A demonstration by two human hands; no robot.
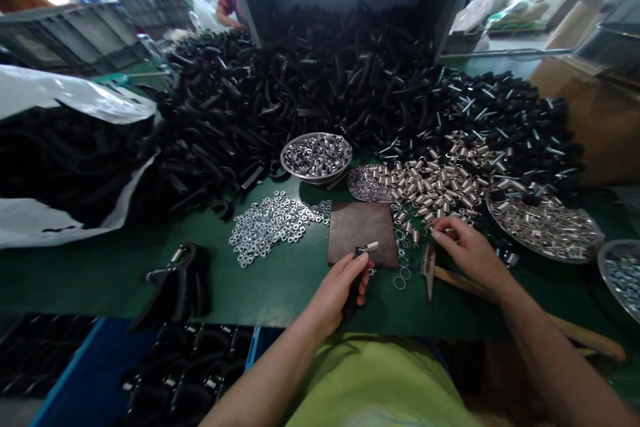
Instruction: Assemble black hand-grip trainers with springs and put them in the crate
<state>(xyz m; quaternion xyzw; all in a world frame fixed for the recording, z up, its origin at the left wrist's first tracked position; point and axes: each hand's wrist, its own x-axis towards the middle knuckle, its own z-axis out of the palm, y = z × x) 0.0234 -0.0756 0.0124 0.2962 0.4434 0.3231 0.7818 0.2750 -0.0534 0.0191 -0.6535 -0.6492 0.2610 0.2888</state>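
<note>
My left hand [337, 290] is closed around a black plastic part [353, 295], most of it hidden by the fingers. A metal coil spring [372, 247] sticks out at the part's top end, over a brown square plate [361, 221]. At the near edge of a heap of coil springs [435, 180], my right hand [465, 250] has its thumb and forefinger pinched together. What lies between those fingertips is too small to tell. Thin metal rings [401, 282] lie between the plate and a hammer [429, 272], whose wooden handle passes under my right wrist.
Loose nuts [273, 223] spread left of the plate, behind them a bowl of small metal parts [316, 157]. Black parts [310, 87] pile up at the back. A tray of metal pins [547, 230] stands right. Assembled black parts [183, 280] lie left, above a blue crate [95, 373].
</note>
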